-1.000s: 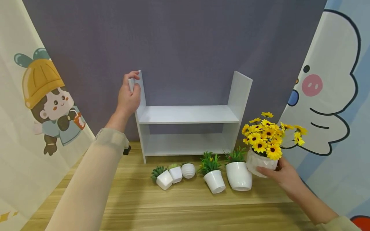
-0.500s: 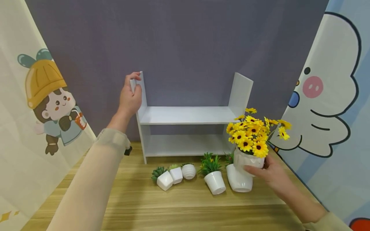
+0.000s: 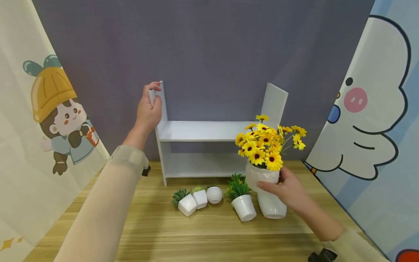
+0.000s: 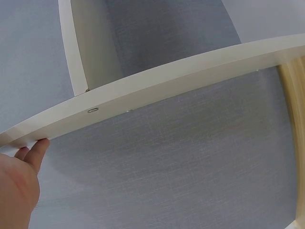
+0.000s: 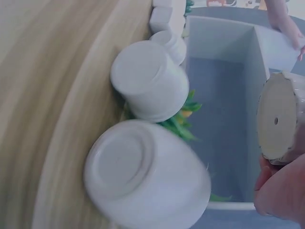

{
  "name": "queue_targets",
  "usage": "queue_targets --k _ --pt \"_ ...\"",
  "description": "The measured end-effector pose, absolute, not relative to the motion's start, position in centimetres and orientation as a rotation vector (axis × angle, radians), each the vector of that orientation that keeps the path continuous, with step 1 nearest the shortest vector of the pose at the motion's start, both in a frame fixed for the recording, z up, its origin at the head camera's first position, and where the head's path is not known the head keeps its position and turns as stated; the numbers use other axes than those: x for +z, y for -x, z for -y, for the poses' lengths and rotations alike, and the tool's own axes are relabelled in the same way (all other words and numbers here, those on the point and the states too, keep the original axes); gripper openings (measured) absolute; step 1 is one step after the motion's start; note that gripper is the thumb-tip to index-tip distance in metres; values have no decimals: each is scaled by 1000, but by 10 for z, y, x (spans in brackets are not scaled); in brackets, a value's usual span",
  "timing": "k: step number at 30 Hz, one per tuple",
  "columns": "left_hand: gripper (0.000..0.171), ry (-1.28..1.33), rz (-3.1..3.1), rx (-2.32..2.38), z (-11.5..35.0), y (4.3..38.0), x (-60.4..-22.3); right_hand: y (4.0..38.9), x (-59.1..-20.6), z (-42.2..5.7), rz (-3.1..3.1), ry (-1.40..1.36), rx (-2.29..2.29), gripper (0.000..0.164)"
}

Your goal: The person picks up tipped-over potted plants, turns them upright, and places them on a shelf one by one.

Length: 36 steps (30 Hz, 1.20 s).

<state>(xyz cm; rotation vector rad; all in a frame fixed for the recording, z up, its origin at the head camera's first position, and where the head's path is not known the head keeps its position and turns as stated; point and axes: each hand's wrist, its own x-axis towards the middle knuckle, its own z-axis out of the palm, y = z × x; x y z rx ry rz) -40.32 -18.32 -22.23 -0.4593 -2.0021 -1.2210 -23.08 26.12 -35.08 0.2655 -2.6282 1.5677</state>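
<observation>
My left hand (image 3: 148, 109) grips the upper left side panel of a white two-tier shelf (image 3: 203, 131), thumb on the near side and fingers over the edge. In the left wrist view its fingers (image 4: 37, 153) touch the panel's edge. My right hand (image 3: 291, 189) holds a whitish textured flowerpot (image 3: 260, 176) full of yellow artificial sunflowers (image 3: 262, 143), raised in front of the shelf's right side. Below it, a larger white potted plant (image 3: 272, 208) lies tipped on the table, its leaves hidden behind the held pot. The right wrist view shows the underside of the held flowerpot (image 5: 276, 119).
A smaller white pot with green leaves (image 3: 243, 207) leans beside the larger one. Several small potted succulents (image 3: 187, 204) lie left of it, before the shelf. All are on the wooden table (image 3: 196, 236). A grey curtain (image 3: 212, 54) hangs behind, with printed curtains at both sides.
My right hand has carried the sunflower pot leftward, from the right of the shelf to in front of its right side. The left hand keeps its grip on the panel.
</observation>
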Motion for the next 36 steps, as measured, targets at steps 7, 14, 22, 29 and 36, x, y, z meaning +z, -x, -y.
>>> queue_targets --k 7,14,22,29,36 --pt "25 463 2012 -1222 184 404 -223 241 -343 -237 2560 -377 1630 92" --pt "25 470 2010 -1223 185 404 -223 258 -334 -211 2488 -445 1738 85" --pt "24 462 2015 -1225 183 404 -223 276 -318 -184 2455 -485 1776 83" --pt "25 473 1998 -1235 183 407 -222 285 -308 -162 2458 -507 1790 84" --pt "25 450 2006 -1218 183 405 -222 291 -296 -138 2473 -488 1778 86"
